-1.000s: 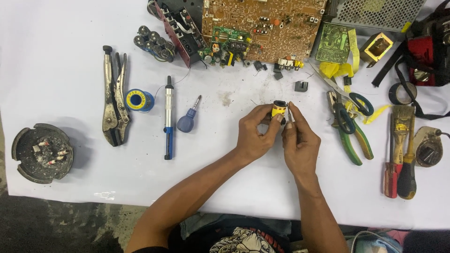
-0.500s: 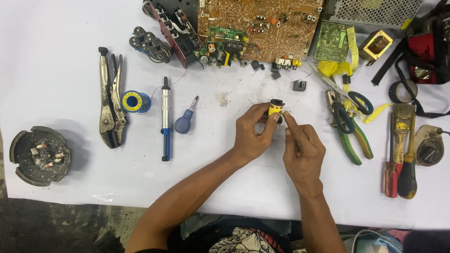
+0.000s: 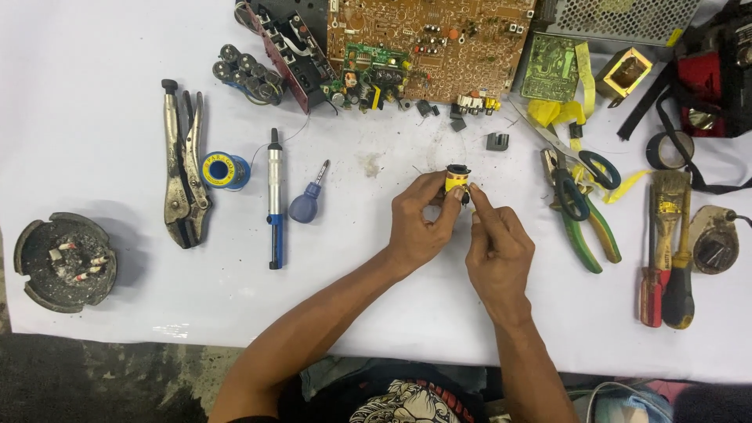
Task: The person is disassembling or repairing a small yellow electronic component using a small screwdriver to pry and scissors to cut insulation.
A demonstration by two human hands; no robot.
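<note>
- Near the middle of the white table (image 3: pixel 94 47), I see my left hand (image 3: pixel 419 227) pinching a small yellow-wrapped transformer (image 3: pixel 457 179) between thumb and fingers, held just above the cloth.
- My right hand (image 3: pixel 497 251) is closed in a pinch at the transformer's lower right edge; I cannot tell what, if anything, its fingertips grip.
- Labels: a round yellow face on the blue solder spool (image 3: pixel 223 170), left of centre; a yellow band on the paint brush (image 3: pixel 667 207) at right; loose yellow tape strips (image 3: pixel 552 113) beside the small green circuit board (image 3: pixel 551 66).
- Against half a second ago, the hands sit in much the same spot with the transformer still between them; the right fingertips have drawn in closer to it.
- Containers: the dark round ashtray (image 3: pixel 64 262) at far left holds ash and cigarette butts.
- Beside the spool lie locking pliers (image 3: pixel 184 176), a desoldering pump (image 3: pixel 274 200) and a stubby blue screwdriver (image 3: pixel 307 202).
</note>
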